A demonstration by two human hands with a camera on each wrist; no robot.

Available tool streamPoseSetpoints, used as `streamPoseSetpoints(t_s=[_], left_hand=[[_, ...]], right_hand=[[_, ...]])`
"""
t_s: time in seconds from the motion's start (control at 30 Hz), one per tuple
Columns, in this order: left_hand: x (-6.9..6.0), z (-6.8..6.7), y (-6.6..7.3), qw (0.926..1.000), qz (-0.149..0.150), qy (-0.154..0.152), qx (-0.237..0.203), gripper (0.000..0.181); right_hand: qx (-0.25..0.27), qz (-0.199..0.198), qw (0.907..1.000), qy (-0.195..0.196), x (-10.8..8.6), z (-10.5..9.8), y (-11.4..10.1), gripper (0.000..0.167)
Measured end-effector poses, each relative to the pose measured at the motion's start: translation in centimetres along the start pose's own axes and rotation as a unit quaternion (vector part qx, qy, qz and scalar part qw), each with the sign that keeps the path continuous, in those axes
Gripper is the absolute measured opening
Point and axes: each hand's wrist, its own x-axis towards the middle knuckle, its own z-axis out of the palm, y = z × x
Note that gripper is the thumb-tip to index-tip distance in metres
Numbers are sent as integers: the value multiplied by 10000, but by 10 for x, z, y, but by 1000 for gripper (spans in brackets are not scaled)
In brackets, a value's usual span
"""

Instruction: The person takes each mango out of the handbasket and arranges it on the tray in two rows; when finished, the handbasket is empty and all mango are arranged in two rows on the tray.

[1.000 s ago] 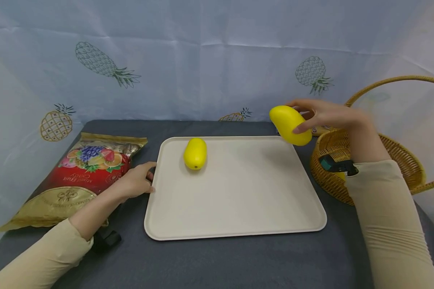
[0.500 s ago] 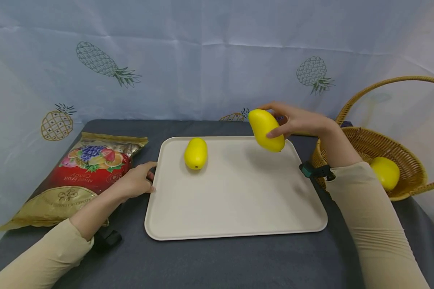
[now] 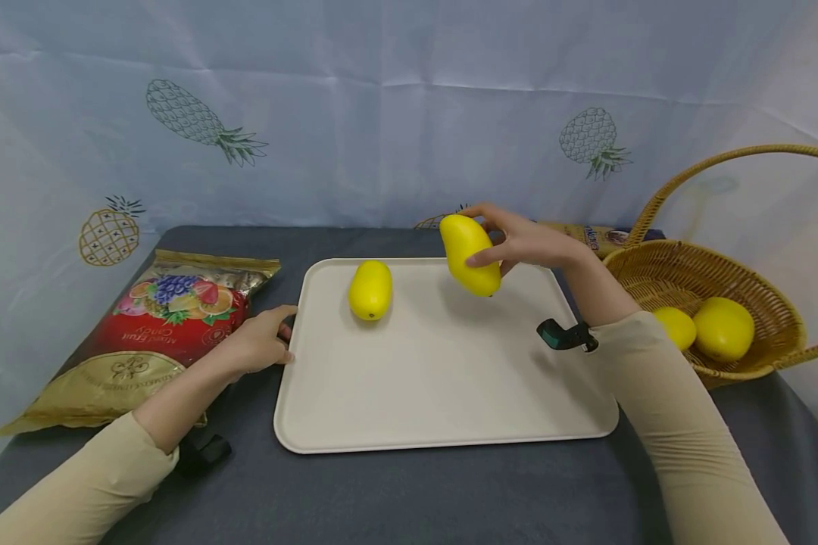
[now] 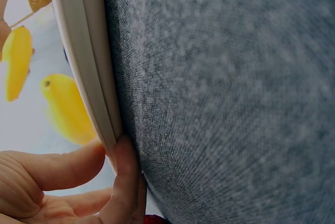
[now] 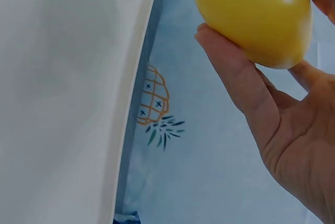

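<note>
My right hand (image 3: 528, 241) grips a yellow mango (image 3: 469, 256) between thumb and fingers, above the far part of a cream tray (image 3: 443, 378). A second mango (image 3: 370, 291) lies on the tray near its far left corner. At the tray's left edge, my left hand (image 3: 259, 341) pinches the rim; the left wrist view shows thumb and forefinger meeting at the tray rim (image 4: 86, 62). In the right wrist view the held mango (image 5: 256, 20) shows its green stem spot, with the thumb beneath it.
A wicker basket (image 3: 777, 318) with a tall handle stands at the right, holding mangoes (image 3: 724, 329). A red and gold candy bag (image 3: 157, 325) lies at the left. Another packet (image 3: 589, 236) sits behind the tray, partly hidden. A pineapple-print curtain (image 3: 409, 113) hangs behind the table.
My right hand has carried the mango leftward from beside the basket to over the tray, slightly lower. Mangoes in the basket have come into view. My left hand stays put.
</note>
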Motion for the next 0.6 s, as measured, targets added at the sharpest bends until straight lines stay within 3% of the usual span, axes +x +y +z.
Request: streamPoseSetpoints(t_s=[0.6], left_hand=[[-1,0,1,10000,23,-11,-60,83]], right_hand=[[449,261,9984,237,28,33,9,74]])
